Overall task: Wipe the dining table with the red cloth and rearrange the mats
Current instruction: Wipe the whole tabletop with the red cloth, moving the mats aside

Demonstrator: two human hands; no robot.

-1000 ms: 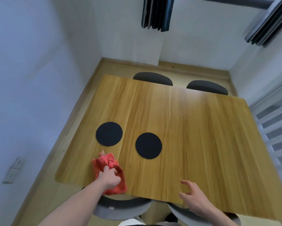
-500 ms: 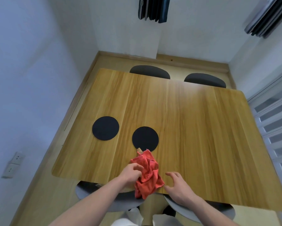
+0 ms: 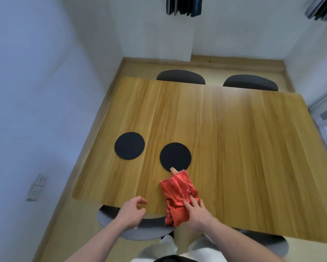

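Since a second ago the red cloth (image 3: 178,199) has passed from the left hand (image 3: 131,212) to the right hand (image 3: 195,214), shifting from the lower left toward bottom centre. Right fingers (image 3: 194,202) lie fairly straight on the bunched cloth, pressing it to the table (image 3: 244,148) near its front edge; whether the thumb hooks under is hard to tell. The left hand hangs loosely curled, holding nothing. Just above the cloth sits one round black mat (image 3: 175,156), its lower rim at the cloth's tip; a second mat (image 3: 129,145) lies left of it. Wiping looks barely begun: most of the wooden top remains, and both mats await rearranging. Dark chairs (image 3: 180,77) stand beyond the far edge, white walls around.
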